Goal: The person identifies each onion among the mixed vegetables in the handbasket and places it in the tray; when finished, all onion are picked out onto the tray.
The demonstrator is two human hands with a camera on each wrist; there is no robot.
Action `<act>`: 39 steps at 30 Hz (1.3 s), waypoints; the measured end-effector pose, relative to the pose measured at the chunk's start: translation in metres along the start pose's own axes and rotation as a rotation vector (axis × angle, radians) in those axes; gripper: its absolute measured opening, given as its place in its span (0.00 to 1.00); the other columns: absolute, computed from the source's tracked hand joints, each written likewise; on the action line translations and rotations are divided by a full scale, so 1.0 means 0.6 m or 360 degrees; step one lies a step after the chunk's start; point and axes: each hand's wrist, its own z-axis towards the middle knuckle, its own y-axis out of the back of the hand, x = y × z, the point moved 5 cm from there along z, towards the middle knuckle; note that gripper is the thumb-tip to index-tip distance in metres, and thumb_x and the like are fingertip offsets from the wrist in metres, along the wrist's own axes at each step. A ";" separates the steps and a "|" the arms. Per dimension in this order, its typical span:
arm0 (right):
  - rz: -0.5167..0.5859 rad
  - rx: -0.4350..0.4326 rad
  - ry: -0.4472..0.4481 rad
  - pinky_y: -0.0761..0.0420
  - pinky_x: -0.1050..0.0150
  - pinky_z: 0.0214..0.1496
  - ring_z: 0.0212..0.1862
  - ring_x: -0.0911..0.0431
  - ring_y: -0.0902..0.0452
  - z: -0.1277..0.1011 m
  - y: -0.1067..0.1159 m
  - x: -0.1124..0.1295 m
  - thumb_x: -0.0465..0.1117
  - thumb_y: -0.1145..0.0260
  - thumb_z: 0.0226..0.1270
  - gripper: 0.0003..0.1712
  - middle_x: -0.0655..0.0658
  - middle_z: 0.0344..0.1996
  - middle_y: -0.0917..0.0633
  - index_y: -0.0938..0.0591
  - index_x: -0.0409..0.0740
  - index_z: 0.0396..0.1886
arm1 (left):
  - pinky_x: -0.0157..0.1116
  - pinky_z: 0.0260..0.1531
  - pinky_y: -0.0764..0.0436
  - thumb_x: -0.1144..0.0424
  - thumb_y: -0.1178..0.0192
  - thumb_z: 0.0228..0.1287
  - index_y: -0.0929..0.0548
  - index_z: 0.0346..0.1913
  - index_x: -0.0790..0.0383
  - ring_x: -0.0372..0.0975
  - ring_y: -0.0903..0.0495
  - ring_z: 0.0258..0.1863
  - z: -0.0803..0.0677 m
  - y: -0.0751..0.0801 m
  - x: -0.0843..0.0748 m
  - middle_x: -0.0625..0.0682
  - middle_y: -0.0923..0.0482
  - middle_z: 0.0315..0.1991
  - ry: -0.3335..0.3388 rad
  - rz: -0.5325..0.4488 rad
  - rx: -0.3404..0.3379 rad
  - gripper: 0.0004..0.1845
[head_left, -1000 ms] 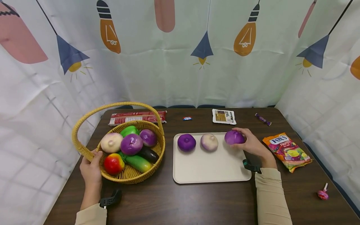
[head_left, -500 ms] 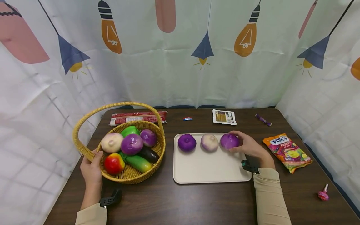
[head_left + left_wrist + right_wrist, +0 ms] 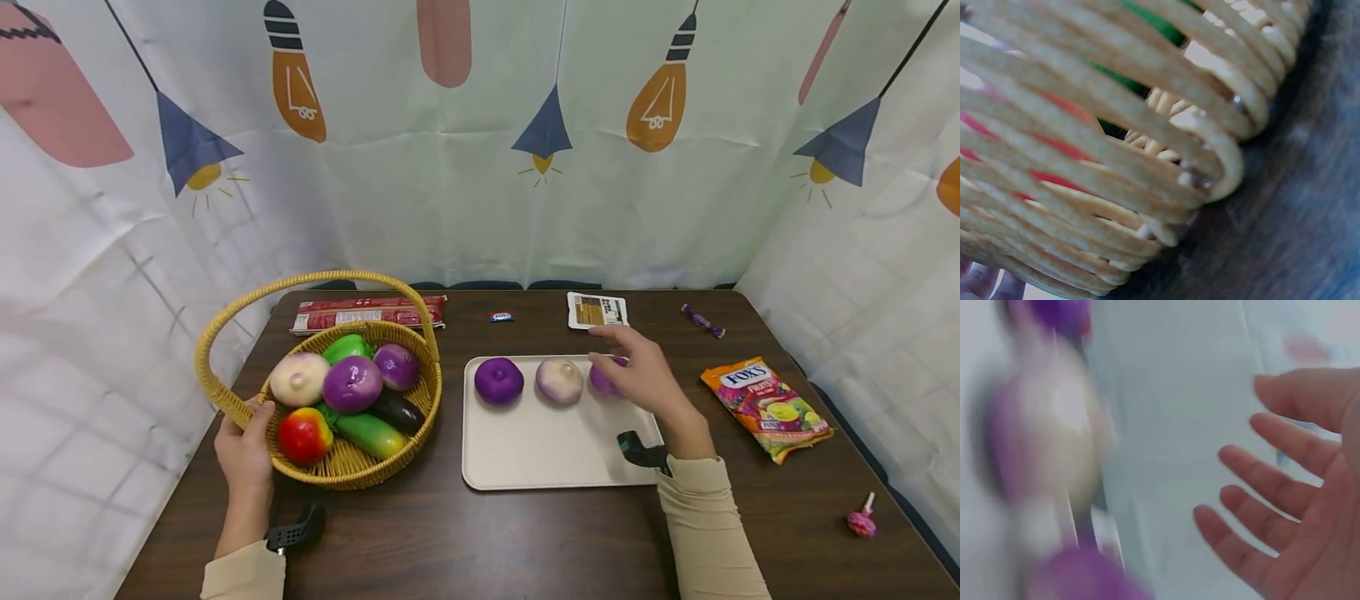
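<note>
Now I see the right hand (image 3: pixel 648 375) has let go, fingers spread; the rightmost purple vegetable (image 3: pixel 602 382) sits on the tray (image 3: pixel 555 450), third in a row, so that placement looks done. The left hand (image 3: pixel 245 450) grips the basket (image 3: pixel 352 479).

From the head, we are looking forward and down over the tabletop (image 3: pixel 420 542). From the left wrist, we are facing the basket (image 3: pixel 356 481) very closely; from the right, a pale turnip (image 3: pixel 1063 434) and curtain (image 3: pixel 1172 425). The head view is sharing all three.
</note>
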 end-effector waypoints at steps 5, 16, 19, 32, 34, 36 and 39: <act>0.0363 0.0112 0.0309 0.22 0.47 0.52 0.51 0.48 0.20 0.005 -0.119 0.107 0.33 0.32 0.63 0.17 0.44 0.51 0.17 0.18 0.41 0.52 | 0.26 0.39 0.34 0.65 0.38 0.65 0.21 0.35 0.56 0.36 0.31 0.39 -0.001 0.000 -0.003 0.43 0.25 0.35 0.0006 0.0016 0.0001 0.02; 0.0687 0.0315 0.0590 0.20 0.62 0.52 0.55 0.51 0.23 0.015 -0.345 0.248 0.33 0.34 0.64 0.19 0.46 0.56 0.22 0.22 0.42 0.55 | 0.26 0.37 0.31 0.66 0.38 0.64 0.21 0.35 0.55 0.37 0.31 0.37 -0.006 0.003 0.005 0.43 0.25 0.34 0.0031 0.0010 -0.0009 0.03; 0.0653 0.0316 0.0477 0.22 0.65 0.54 0.58 0.50 0.24 0.035 -0.372 0.260 0.34 0.30 0.62 0.26 0.46 0.59 0.26 0.25 0.41 0.59 | 0.26 0.38 0.32 0.65 0.38 0.65 0.21 0.35 0.56 0.37 0.31 0.37 -0.007 0.004 0.006 0.43 0.25 0.34 0.0013 0.0022 -0.0013 0.03; 0.0153 0.0581 0.0357 0.30 0.62 0.64 0.66 0.56 0.33 0.096 -0.441 0.294 0.52 0.24 0.55 0.48 0.48 0.67 0.30 0.36 0.52 0.73 | 0.27 0.39 0.34 0.65 0.39 0.65 0.22 0.34 0.55 0.37 0.32 0.38 -0.004 0.000 -0.002 0.44 0.26 0.35 -0.0004 0.0033 0.0016 0.03; 0.0115 0.0643 0.0357 0.30 0.62 0.63 0.65 0.57 0.32 0.096 -0.445 0.294 0.52 0.24 0.54 0.48 0.48 0.66 0.29 0.36 0.54 0.73 | 0.27 0.38 0.34 0.65 0.38 0.65 0.22 0.34 0.54 0.37 0.32 0.38 -0.003 -0.001 -0.002 0.44 0.26 0.34 0.0001 0.0027 0.0013 0.03; 0.0082 0.0678 0.0362 0.29 0.62 0.62 0.63 0.57 0.30 0.094 -0.448 0.295 0.52 0.23 0.54 0.48 0.47 0.64 0.29 0.36 0.56 0.73 | 0.27 0.39 0.34 0.65 0.38 0.65 0.21 0.33 0.54 0.37 0.32 0.38 -0.003 0.000 -0.002 0.44 0.26 0.34 0.0003 0.0023 0.0009 0.04; 0.0018 0.0705 0.0362 0.27 0.61 0.61 0.59 0.56 0.29 0.091 -0.454 0.298 0.55 0.23 0.53 0.51 0.47 0.63 0.31 0.38 0.60 0.74 | 0.26 0.39 0.34 0.64 0.38 0.65 0.21 0.33 0.53 0.36 0.32 0.39 -0.003 0.003 -0.004 0.43 0.25 0.34 0.0015 0.0018 -0.0015 0.04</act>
